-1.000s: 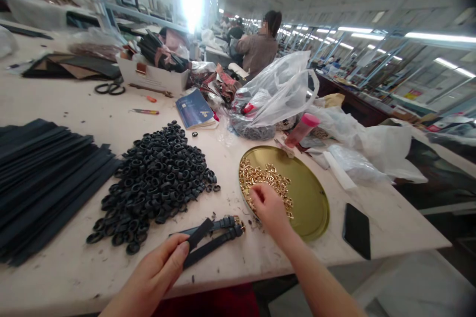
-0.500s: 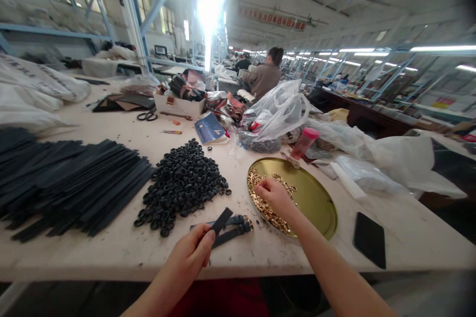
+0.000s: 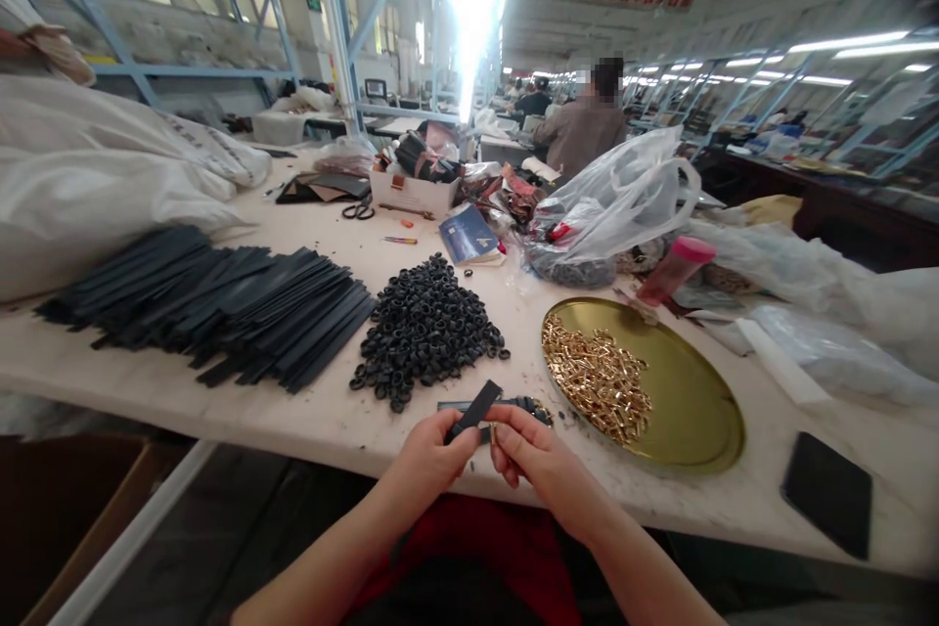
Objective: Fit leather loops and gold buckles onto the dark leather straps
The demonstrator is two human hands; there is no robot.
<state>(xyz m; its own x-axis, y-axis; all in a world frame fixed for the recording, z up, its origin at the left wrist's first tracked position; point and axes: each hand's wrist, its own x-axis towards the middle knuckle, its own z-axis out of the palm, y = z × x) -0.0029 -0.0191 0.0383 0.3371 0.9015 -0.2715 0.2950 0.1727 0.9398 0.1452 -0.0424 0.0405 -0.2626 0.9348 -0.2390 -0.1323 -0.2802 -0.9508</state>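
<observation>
My left hand [image 3: 432, 450] is closed on a dark strap [image 3: 480, 408], whose flat end points up and to the right. Close beside it, my right hand [image 3: 532, 450] pinches a small gold buckle [image 3: 493, 434], partly hidden by the fingers. Behind both hands lie finished-looking dark straps with gold buckles [image 3: 539, 408], partly covered. To the right, a round gold tray [image 3: 696, 391] bears a heap of gold buckles [image 3: 598, 381]. A pile of small black loops [image 3: 429, 328] sits to the left of the tray, and many flat dark straps [image 3: 249, 303] are stacked further left.
A black phone [image 3: 828, 492] lies at the right. Along the back are a blue booklet [image 3: 469, 235], scissors [image 3: 359, 210], a white box [image 3: 411, 193], a clear plastic bag [image 3: 616, 205] and a pink-lidded jar [image 3: 675, 271]. White sacks [image 3: 95, 186] cover the left. A co-worker [image 3: 587, 127] sits beyond.
My right hand has left the buckle heap on the tray and come to my left hand with a gold buckle. My view has turned left, showing more of the sacks.
</observation>
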